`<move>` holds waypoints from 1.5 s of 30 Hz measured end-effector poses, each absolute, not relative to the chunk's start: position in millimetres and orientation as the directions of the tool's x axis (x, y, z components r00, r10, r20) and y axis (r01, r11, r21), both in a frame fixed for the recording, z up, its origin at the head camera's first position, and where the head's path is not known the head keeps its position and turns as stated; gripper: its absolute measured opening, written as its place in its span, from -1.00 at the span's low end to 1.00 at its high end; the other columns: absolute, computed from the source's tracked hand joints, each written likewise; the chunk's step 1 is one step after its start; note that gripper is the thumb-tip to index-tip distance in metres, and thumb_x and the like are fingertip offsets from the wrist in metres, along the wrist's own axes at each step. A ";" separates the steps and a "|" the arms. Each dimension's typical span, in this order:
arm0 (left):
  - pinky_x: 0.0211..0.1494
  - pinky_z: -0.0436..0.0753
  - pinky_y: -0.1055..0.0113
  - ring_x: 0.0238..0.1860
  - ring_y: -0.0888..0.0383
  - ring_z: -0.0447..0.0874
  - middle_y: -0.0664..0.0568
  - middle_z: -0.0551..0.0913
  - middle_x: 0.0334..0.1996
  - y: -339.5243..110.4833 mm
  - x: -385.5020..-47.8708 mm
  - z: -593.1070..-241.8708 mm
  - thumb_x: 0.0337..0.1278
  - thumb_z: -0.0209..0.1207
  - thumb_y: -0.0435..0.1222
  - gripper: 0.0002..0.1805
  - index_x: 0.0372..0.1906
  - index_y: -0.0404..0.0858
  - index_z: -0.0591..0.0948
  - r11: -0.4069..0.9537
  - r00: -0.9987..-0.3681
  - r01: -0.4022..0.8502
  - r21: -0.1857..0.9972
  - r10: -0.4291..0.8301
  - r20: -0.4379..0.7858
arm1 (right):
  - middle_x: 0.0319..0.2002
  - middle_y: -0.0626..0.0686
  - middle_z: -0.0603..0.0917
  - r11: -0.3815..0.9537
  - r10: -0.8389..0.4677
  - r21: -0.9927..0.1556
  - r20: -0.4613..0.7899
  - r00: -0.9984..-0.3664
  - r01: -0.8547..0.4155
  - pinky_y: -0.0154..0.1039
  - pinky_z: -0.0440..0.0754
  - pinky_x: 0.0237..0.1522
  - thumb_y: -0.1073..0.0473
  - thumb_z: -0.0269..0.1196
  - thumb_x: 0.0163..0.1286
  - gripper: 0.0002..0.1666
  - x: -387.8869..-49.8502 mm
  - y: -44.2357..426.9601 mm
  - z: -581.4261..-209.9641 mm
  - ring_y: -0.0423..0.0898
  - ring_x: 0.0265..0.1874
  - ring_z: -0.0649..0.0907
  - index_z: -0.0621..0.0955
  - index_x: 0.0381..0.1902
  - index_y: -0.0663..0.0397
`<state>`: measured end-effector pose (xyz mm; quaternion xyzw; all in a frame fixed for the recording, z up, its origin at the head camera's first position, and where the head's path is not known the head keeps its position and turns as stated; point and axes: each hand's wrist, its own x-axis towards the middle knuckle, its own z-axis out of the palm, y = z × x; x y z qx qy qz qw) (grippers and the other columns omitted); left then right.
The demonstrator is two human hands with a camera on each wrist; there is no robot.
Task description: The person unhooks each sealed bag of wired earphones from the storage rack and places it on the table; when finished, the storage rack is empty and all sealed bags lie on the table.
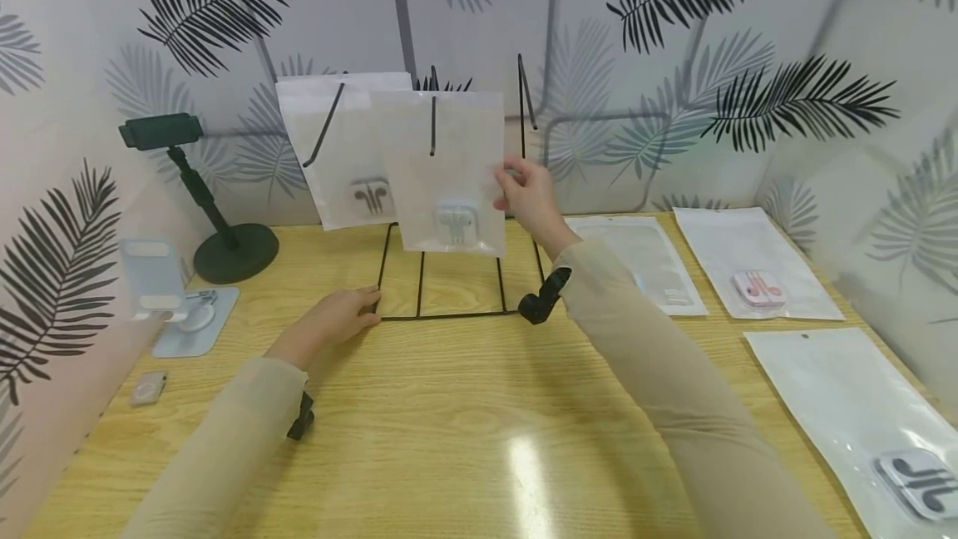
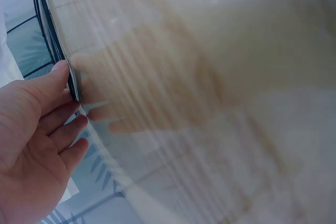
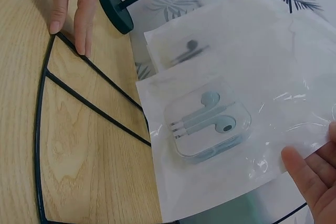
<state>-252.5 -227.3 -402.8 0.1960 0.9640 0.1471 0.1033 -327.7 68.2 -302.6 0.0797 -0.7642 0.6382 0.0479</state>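
A black wire display rack (image 1: 449, 316) stands on the table, with prongs slanting down at its top. Two white translucent bags hang from it. The nearer hanging bag (image 1: 456, 156) holds white wired earphones (image 3: 210, 119) in a clear case. Behind it to the left, the other hanging bag (image 1: 333, 148) shows dark-looking earphones (image 1: 372, 196). My right hand (image 1: 527, 198) holds the nearer bag's right edge, thumb in front and some fingers partly behind. With thumb and fingers, my left hand (image 1: 340, 318) grips the rack's front left base corner, also visible in the left wrist view.
Three flat bags lie at the right: one behind my right arm (image 1: 636, 260), one farther right (image 1: 748, 248), one nearest (image 1: 831, 389). A dark green stand (image 1: 235, 252), a pale phone stand (image 1: 195, 331) and a small square item (image 1: 148, 388) are at the left. The patterned wall rises behind.
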 end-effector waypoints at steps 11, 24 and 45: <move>0.29 0.16 -0.07 0.29 -0.25 0.12 -0.28 0.16 0.32 -226.1 -250.9 -400.7 0.31 0.03 -0.24 -0.43 0.32 -0.43 0.24 0.887 -0.905 0.339 0.314 0.398 -0.150 | 0.02 0.16 0.57 0.173 -0.108 -0.955 0.225 -0.968 -0.241 -0.29 0.65 -0.33 0.18 0.08 0.40 -0.59 -306.4 72.6 -300.0 -0.14 -0.61 0.62 0.47 0.15 0.24; 0.29 0.18 -0.05 0.28 -0.24 0.14 -0.28 0.18 0.31 -225.1 -251.0 -400.9 0.30 0.04 -0.24 -0.43 0.31 -0.43 0.25 0.886 -0.904 0.344 0.311 0.402 -0.145 | -0.03 0.17 0.59 0.187 -0.182 -0.935 0.267 -0.946 -0.300 -0.26 0.65 -0.32 0.19 0.08 0.41 -0.63 -283.1 79.9 -298.4 -0.09 -0.56 0.64 0.50 0.10 0.27; 0.29 0.17 -0.06 0.28 -0.24 0.14 -0.29 0.18 0.31 -225.8 -252.1 -400.1 0.31 0.04 -0.24 -0.43 0.31 -0.44 0.25 0.882 -0.901 0.347 0.319 0.408 -0.148 | -0.39 0.20 0.64 0.170 -0.306 -0.894 0.353 -0.884 -0.415 -0.19 0.66 -0.32 0.26 0.10 0.39 -0.73 -236.4 96.3 -298.2 -0.05 -0.54 0.64 0.58 -0.07 0.34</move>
